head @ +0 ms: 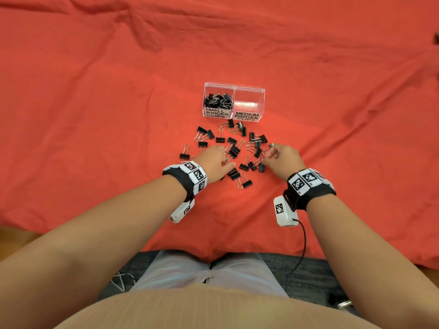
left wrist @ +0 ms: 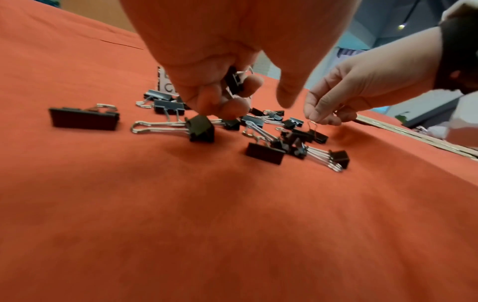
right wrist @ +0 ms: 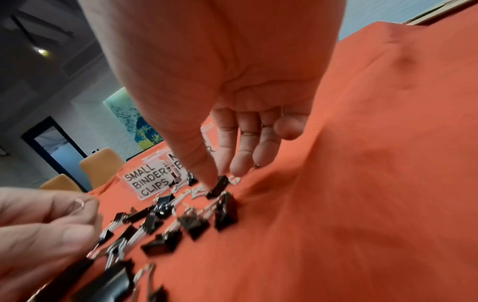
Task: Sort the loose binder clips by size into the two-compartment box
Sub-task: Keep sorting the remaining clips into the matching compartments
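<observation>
A clear two-compartment box [head: 234, 87] stands on the orange cloth. Its left half, labelled SMALL BINDER CLIPS [right wrist: 148, 179], holds several black clips [head: 218, 100]. The right half, labelled MEDIUM [head: 247, 116], holds none. Loose black binder clips [head: 234, 150] of two sizes lie scattered in front of the box. My left hand [left wrist: 225, 98] hovers over the pile's left side with fingers curled round a small clip [left wrist: 233, 81]. At the pile's right side, my right hand [left wrist: 323, 118] pinches the wire handle of another small clip [left wrist: 319, 135], which still touches the cloth.
The orange cloth [head: 95, 115] covers the whole table, wrinkled at the back. Its near edge [head: 237, 251] runs just in front of my lap. A black cable [head: 301, 248] hangs from the right wrist camera. Yellow chairs [right wrist: 101, 165] stand beyond the far side.
</observation>
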Demonstrator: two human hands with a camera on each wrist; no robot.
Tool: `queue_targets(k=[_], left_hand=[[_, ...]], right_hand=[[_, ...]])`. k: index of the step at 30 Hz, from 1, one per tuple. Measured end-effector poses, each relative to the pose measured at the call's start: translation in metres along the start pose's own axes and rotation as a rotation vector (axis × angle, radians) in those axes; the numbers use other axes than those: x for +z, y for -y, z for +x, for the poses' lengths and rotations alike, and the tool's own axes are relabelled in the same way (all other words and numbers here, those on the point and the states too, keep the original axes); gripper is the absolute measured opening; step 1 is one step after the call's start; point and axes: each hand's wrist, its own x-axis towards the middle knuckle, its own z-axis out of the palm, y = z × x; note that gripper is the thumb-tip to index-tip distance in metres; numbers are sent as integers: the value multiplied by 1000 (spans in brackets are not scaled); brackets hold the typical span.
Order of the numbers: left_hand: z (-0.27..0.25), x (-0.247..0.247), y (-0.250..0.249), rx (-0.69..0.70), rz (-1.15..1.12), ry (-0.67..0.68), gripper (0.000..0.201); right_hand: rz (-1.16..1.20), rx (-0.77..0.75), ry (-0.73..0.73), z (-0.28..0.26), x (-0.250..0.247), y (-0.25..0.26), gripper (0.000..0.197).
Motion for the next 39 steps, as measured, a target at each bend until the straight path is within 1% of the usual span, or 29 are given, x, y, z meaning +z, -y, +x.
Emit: queue_targets(k=[3, 5, 7, 9, 13, 16, 18, 20, 22, 24, 26, 28, 29, 31, 33, 34, 36, 39], left_hand=[[-2, 5, -6, 96, 30, 41, 38], [-1, 8, -9, 128, 39, 52, 34], [0, 9, -9, 124, 21, 45, 29], [2, 8, -8, 110, -14, 27, 27], [6, 6, -5, 90, -31, 11, 27], [11, 6, -5, 90, -4, 7, 35], [14, 6, -6, 95, -3, 22, 42], [16, 4, -8, 103, 2, 39, 48], [15, 0, -9, 102, -17, 22, 50], [15, -8, -7, 69, -81, -42, 45], [17, -23, -3, 11, -162, -121, 33], [23, -44, 0, -49, -231, -197, 20], [28, -55, 0, -57, -221, -240, 17], [41, -76, -1, -70, -140, -300, 21], [58, -92, -4, -100, -57, -289, 23], [66, -99, -4, -115, -23, -265, 23], [80, -108, -5, -134, 28, -223, 28], [90, -116, -5, -100, 109, -193, 32]], right_hand=[[23, -9, 66, -4, 9, -2, 16], [51, -32, 103, -5, 14, -2, 18], [92, -41, 98, -5, 15, -3, 18], [144, -23, 41, -2, 10, -7, 19], [179, 64, -136, 7, -6, -15, 23], [164, 70, -177, 13, -10, -13, 30], [125, 45, -136, 14, -7, -6, 31], [102, 7, -61, 15, -2, 3, 30], [102, -30, -26, 16, 1, 9, 29], [114, -52, -40, 17, 1, 14, 29], [116, -69, -56, 17, -1, 20, 28], [53, -107, -73, 18, -1, 26, 29], [2, -136, -82, 18, 0, 30, 31], [-77, -193, -82, 19, 4, 35, 33], [-124, -253, -39, 17, 13, 42, 32], [-145, -285, -6, 15, 18, 46, 31], [-180, -334, 49, 12, 29, 55, 29], [-182, -368, 87, 11, 39, 66, 31]])
